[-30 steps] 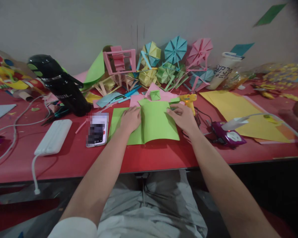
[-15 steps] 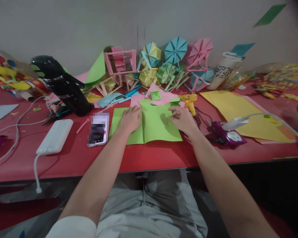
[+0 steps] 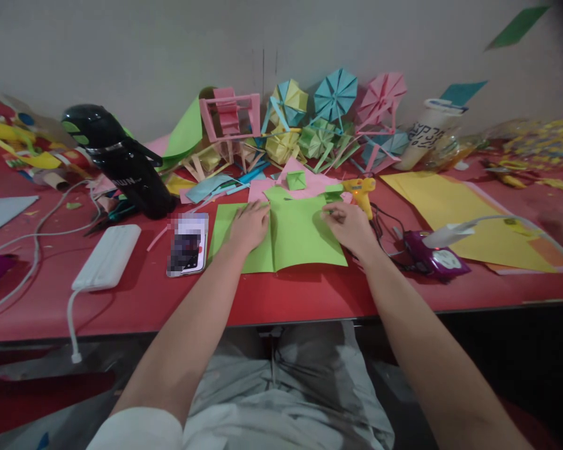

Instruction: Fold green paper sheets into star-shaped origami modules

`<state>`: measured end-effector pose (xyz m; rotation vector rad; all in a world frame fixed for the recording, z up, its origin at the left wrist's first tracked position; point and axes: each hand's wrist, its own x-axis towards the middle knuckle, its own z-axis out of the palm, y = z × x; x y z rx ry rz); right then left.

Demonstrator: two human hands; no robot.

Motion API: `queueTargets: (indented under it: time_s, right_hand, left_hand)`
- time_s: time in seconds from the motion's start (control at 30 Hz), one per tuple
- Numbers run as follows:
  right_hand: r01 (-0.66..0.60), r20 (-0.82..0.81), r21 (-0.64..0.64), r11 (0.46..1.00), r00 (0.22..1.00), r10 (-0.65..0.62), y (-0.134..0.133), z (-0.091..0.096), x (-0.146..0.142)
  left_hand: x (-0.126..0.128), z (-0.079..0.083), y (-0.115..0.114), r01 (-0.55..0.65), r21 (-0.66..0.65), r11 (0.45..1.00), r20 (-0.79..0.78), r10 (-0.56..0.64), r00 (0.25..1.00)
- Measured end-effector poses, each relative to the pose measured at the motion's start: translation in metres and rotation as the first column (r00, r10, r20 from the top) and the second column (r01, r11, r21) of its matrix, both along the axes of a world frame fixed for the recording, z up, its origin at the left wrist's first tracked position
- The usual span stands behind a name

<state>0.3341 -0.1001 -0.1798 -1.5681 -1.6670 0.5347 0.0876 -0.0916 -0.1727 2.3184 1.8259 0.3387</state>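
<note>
Red worktop (image 3: 309, 294), strewn at the back with paper models (image 3: 334, 95). Phone (image 3: 187, 244): just left of the green sheet (image 3: 300, 244). Left hand (image 3: 249, 225): grip wide, palm flat on the sheet left of its ridge. Sheet: one fold ridge down the middle, both halves otherwise smooth; no other crease shows. Right hand (image 3: 351, 226): fingers bunched on the sheet's far right part; whether the grip pinches the paper or only touches it cannot be told. Glue gun (image 3: 362, 189): just right of the sheet.

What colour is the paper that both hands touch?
Light green. The paper lies under the left hand and right hand; the head view shows it.
</note>
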Motion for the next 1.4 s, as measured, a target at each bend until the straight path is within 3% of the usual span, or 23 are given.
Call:
queueTargets:
  time_s: [0.37,1.03,1.2,1.4]
  right_hand:
    - [0.059,0.113,-0.009,0.998,0.992,-0.057,0.0001,-0.0010,-0.0022]
    - [-0.021,0.193,0.046,0.999,0.981,0.011,-0.0025,-0.0061,-0.0006]
    - [0.021,0.141,0.052,0.998,0.990,-0.029,-0.0032,-0.0045,-0.0010]
    - [0.053,-0.117,-0.007,0.999,0.992,-0.053,-0.0010,-0.0008,0.0011]
  left_hand:
    - [-0.0002,0.0002,0.0001,0.004,0.016,1.000,0.018,-0.005,1.000]
    - [0.0001,0.0016,-0.0002,-0.003,0.000,1.000,0.069,0.003,0.998]
    - [-0.0014,-0.0007,0.0007,0.001,0.007,1.000,0.101,-0.002,0.995]
    - [-0.0040,-0.0020,0.0020,-0.007,0.071,0.997,0.199,-0.007,0.980]
